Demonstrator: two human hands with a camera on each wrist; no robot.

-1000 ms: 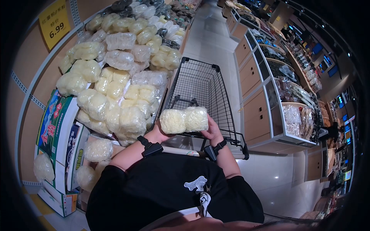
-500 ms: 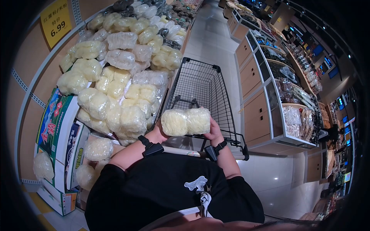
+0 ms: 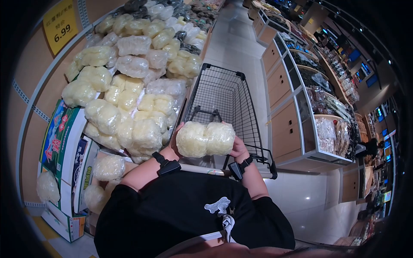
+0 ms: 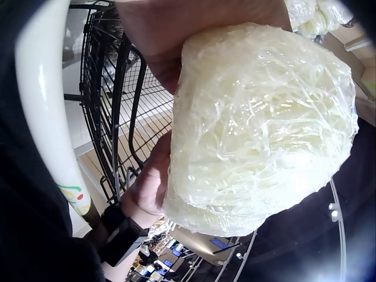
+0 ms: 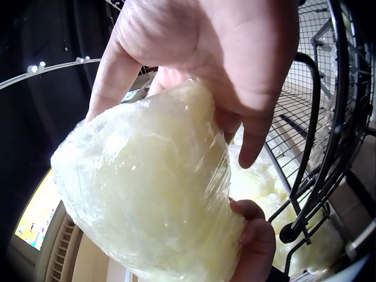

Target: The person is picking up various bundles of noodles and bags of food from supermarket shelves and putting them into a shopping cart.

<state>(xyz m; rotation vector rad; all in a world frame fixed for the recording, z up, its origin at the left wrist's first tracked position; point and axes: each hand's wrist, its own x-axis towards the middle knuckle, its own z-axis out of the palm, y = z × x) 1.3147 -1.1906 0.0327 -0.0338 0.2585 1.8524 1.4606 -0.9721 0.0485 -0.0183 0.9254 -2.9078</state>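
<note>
Both hands hold a pack of dried noodles [image 3: 205,139], pale yellow, double-lobed and wrapped in clear plastic film, in front of the chest. My left hand [image 3: 174,145] grips its left end, and my right hand [image 3: 239,148] has the right end, both partly hidden by the pack. In the left wrist view the noodle strands of the pack [image 4: 264,129] show through shiny film, with the left hand [image 4: 194,26] at its upper edge. From the right wrist, the right hand [image 5: 205,53] spreads over the top of the pack [image 5: 147,182].
A black wire shopping cart [image 3: 221,92] stands just beyond the hands, its handle [image 3: 202,168] close to the body. Piled noodle packs [image 3: 103,116] cover the left display, under a yellow price sign [image 3: 60,26]. Boxes [image 3: 64,142] stand at lower left. Wooden counters [image 3: 286,120] line the right.
The pack has come slightly nearer and tilted, looking larger with more of its face showing. Both hands have kept hold of it; the cart has stayed put.
</note>
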